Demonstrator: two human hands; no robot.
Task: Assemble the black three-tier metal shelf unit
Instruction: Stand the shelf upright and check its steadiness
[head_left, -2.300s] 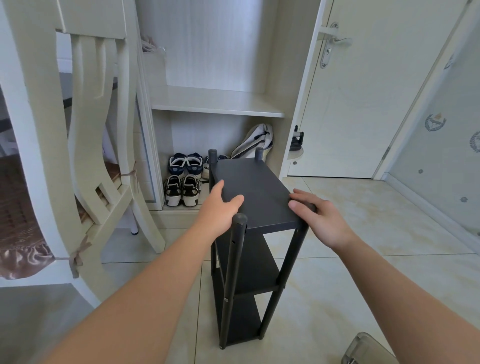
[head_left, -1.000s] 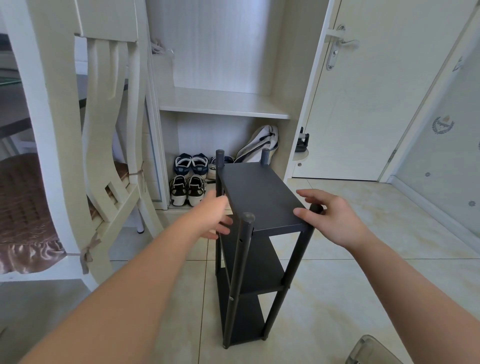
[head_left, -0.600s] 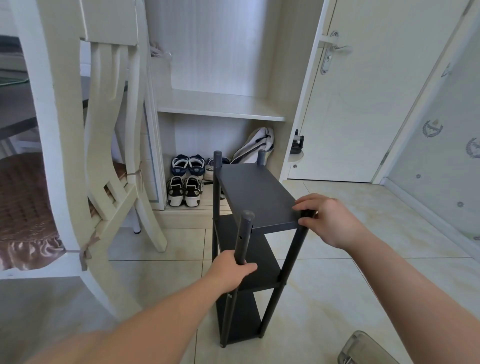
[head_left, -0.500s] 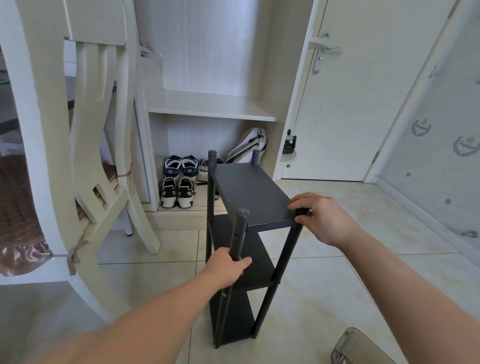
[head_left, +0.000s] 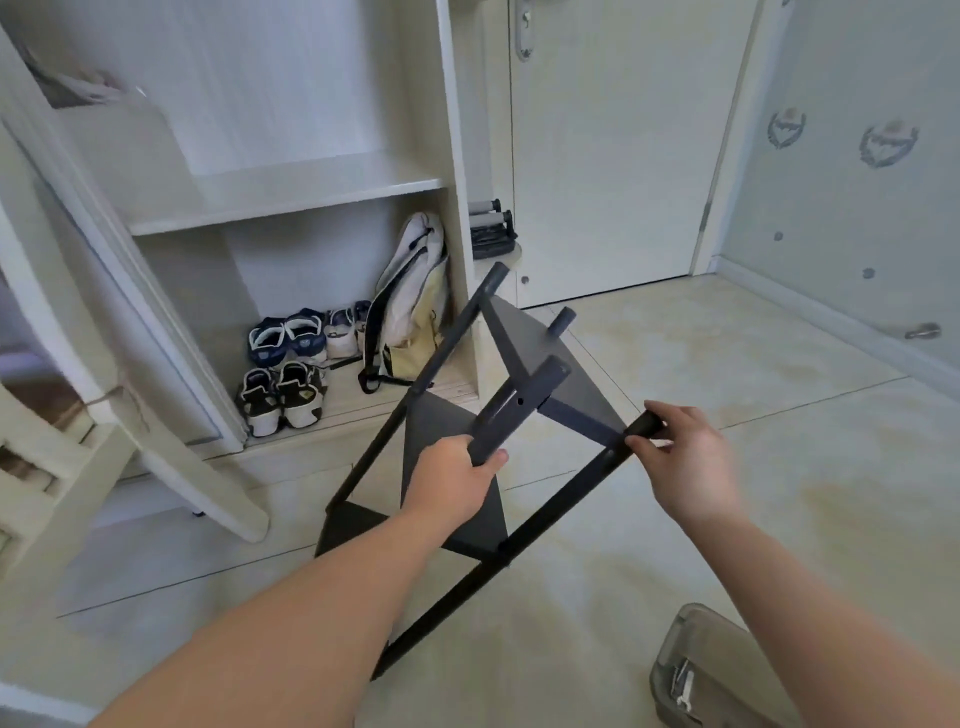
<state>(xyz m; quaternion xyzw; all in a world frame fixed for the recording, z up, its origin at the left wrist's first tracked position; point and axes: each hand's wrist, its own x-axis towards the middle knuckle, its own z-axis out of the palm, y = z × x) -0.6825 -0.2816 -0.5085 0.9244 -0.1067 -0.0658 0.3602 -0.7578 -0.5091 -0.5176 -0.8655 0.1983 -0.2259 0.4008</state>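
Open floor (head_left: 779, 493) right of the tilted shelf unit (head_left: 582, 395) — chair (head_left: 228, 504) and cabinet (head_left: 457, 156) close at left

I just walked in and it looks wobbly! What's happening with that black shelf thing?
A person is holding the black shelf unit, which leans steeply sideways over the tiled floor. The left hand grips the front-left post; the right hand grips the top end of the front-right post. All three shelves look fitted.

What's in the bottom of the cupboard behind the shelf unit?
Several sneakers and a white bag leaning against the right wall. The tilted shelf unit covers part of the bag and the floor at front right.
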